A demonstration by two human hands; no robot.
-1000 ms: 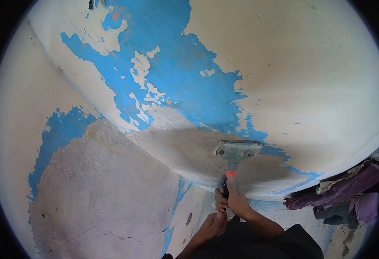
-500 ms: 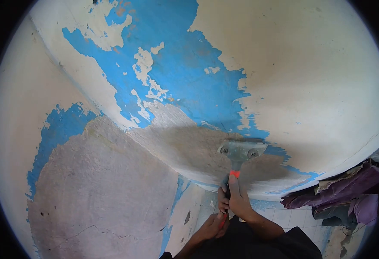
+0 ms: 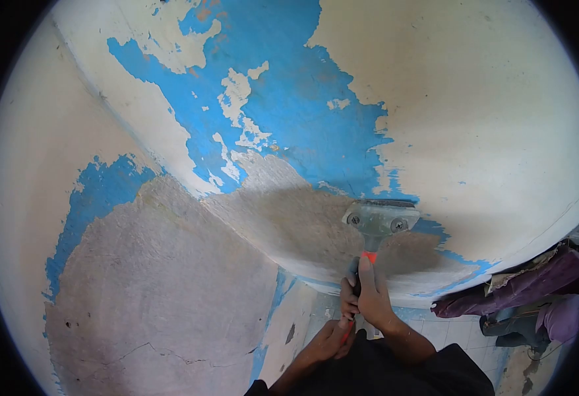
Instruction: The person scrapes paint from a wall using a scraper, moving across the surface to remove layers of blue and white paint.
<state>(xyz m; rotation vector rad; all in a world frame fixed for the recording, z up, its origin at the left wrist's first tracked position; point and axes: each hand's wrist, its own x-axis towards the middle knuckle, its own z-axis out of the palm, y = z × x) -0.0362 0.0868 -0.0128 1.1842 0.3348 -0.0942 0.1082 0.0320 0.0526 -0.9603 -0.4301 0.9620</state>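
A wide-bladed scraper (image 3: 380, 219) with two screws in its head lies against the wall, its blade at the lower edge of a blue paint patch (image 3: 303, 119). My right hand (image 3: 372, 297) is closed round the upper part of its black and red handle, thumb pointing along it toward the head. Lower down, my left hand (image 3: 332, 338) is wrapped round the red end of the same handle. Bare grey plaster (image 3: 276, 211) shows below and left of the blade. Cream paint (image 3: 481, 119) covers the wall to the right.
A wall corner (image 3: 115, 105) runs diagonally at left. On the adjoining wall, a large grey area (image 3: 171, 297) has a crack near its bottom. Purple cloth (image 3: 514, 287) and other fabric hang at the right, above pale floor tiles (image 3: 438, 330).
The scraper and both hands have shifted slightly; the blade sits a little higher on the wall against the blue paint. The whole view has moved slightly too. Both hands keep their hold.
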